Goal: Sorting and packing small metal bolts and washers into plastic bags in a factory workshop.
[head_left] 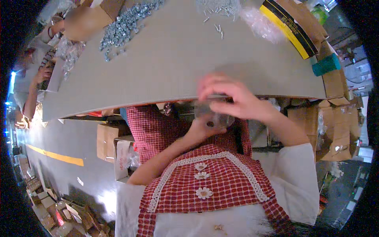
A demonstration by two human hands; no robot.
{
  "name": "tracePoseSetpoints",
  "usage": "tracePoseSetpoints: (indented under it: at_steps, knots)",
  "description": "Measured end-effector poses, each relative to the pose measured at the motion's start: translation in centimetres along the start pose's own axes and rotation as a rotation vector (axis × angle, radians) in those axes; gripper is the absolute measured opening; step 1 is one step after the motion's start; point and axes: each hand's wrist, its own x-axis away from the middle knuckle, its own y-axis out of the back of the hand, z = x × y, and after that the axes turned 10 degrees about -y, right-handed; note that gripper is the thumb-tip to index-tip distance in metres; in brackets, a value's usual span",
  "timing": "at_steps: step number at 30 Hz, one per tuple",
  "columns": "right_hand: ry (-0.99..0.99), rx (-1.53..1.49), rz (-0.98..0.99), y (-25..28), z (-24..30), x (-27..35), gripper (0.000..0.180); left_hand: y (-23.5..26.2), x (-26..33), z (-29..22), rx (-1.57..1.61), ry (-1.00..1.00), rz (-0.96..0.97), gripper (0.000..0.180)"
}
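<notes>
In front of my apron, just below the table's near edge, my left hand (203, 128) is closed around a clear plastic thing (203, 110), perhaps a small bag or cup; its exact kind is blurred. My right hand (233, 96) reaches over the top of it from the right. Its thumb lies by the plastic and its bent fingers lie over the table edge, smeared by motion. I cannot make out what those fingers grip. The grey tabletop (169, 67) stretches away beyond both hands.
Small metal parts (122, 31) are heaped at the far left, pale screw-like pieces (219, 8) at the far middle. Clear bags (262, 25), a yellow-and-black carton (288, 27) and a teal roll (326, 65) lie right. Another person's arm (33, 93) shows left. Cardboard boxes (108, 140) stand below.
</notes>
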Motion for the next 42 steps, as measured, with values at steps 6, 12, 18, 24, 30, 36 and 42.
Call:
tracePoseSetpoints:
  at_steps: [6,12,18,24,30,36,42]
  knots:
    - [-0.337,-0.549,-0.111,2.6,-0.6,1.5,0.016,-0.4,-0.9,0.5,-0.059,-0.092,-0.108,0.048]
    - [-0.332,0.371,-0.477,6.8,-8.9,-3.6,0.037,-1.3,-0.7,4.2,-0.299,-0.213,-0.222,0.042]
    - [-0.208,0.770,-0.402,8.8,-12.3,-9.3,0.055,-1.1,-0.8,4.3,-0.203,-0.132,-0.217,0.037]
    - [-0.034,0.766,-0.214,8.2,-11.1,-9.3,0.057,-0.7,-0.1,6.3,-0.290,-0.112,-0.138,0.038]
    - [-0.296,0.067,-0.226,7.3,-9.9,-5.1,0.046,-1.7,-0.3,6.1,-0.201,-0.084,-0.139,0.034]
    - [-0.437,-0.266,-0.351,6.0,-7.5,-6.7,0.064,-1.3,-0.6,6.2,-0.145,-0.087,-0.157,0.031]
    - [-0.362,-0.502,-0.080,2.6,-4.8,-4.5,0.064,-1.3,-0.4,5.4,-0.123,-0.020,-0.153,0.041]
